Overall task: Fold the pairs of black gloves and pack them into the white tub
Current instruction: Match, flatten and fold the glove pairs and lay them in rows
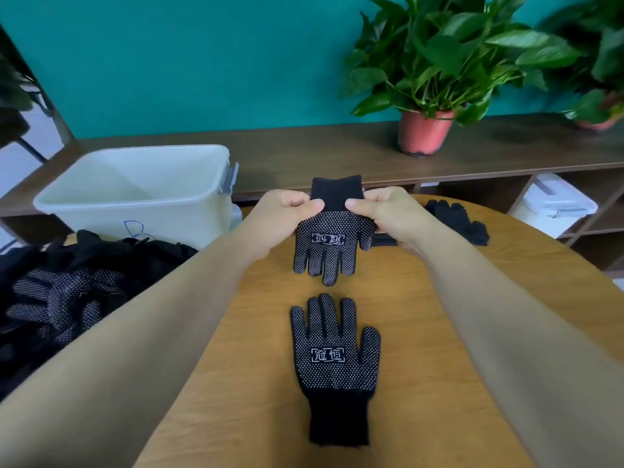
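desk [439,332]: round wooden top that carries the work; both forearms reach out across it from the near edge.
white tub [135,190]: far left, beyond the heap, mouth up; what shows of its inside looks bare. it lies on the left hand's side, well apart from the right.
glove heap [67,298]: loose black gloves piled at the left edge, just in front of the tub.
spare gloves [459,221]: a few more black ones on the far right, just behind the right wrist.
flat glove [334,363]: lies dotted side up in the middle of the desk, cuff toward the person, fingers pointing away; no hand touches it.
held glove [332,238]: dotted side up, cuff away and raised, fingers pointing back toward the person. its long axis runs in line with the flat glove's, but reversed end for end.
left hand [280,214]: fingers curled, thumb pinching the left edge of the held glove where cuff meets palm.
right hand [388,211]: the mirror grip on the right edge, thumb on top.
gap: the two sets of fingertips face each other, near but apart. to pair them, i judge the held glove must be turned about or brought down over the flat one, straight toward the person; both hands sit equally near.
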The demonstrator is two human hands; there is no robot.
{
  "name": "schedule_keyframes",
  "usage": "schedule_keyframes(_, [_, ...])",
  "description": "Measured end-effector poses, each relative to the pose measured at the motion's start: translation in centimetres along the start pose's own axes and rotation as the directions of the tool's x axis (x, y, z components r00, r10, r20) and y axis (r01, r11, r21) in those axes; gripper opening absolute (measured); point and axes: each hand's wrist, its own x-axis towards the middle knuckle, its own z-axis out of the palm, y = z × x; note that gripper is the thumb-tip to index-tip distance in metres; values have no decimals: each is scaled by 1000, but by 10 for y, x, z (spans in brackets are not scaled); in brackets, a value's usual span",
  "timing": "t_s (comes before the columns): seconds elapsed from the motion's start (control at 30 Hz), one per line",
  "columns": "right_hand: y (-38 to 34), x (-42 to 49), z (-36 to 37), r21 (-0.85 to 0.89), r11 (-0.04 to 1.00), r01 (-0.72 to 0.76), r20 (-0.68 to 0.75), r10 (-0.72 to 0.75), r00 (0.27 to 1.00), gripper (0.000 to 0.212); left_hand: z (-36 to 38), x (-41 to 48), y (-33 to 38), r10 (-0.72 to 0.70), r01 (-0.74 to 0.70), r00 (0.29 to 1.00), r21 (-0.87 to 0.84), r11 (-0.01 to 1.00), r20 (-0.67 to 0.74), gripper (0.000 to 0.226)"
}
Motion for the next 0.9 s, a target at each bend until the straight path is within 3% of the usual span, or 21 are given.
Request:
schedule_keyframes(0.23, [34,-24,16,-87,994,-71,40,75,996,23,15,-22,-32,-87,83,995,66,994,50,33])
schedule_keyframes(0.43, [47,-42,24,-126,986,-109,71,119,990,25,22,-39,-44,-59,54,996,86,995,61,31])
schedule_keyframes(0.57, [37,-69,22,-166,986,-30,59,40,997,41,27,-61,-42,0,-3,999,74,997,41,31])
schedule_keyframes(0.67, [50,-97,27,-199,979,-38,79,55,995,39,42,-87,-57,20,-21,999,36,999,29,27])
schedule_keyframes(0.77, [91,-120,41,-351,936,-23,50,43,998,26,61,-119,-90,27,-28,999,19,999,29,26])
schedule_keyframes(0.83, [112,-138,51,-450,892,39,43,-22,999,15,71,-136,-109,45,-45,999,43,998,12,6])
schedule_keyframes(0.9, [123,-152,61,-564,811,155,36,-163,986,25,79,-150,-120,137,-123,989,213,969,-52,22])
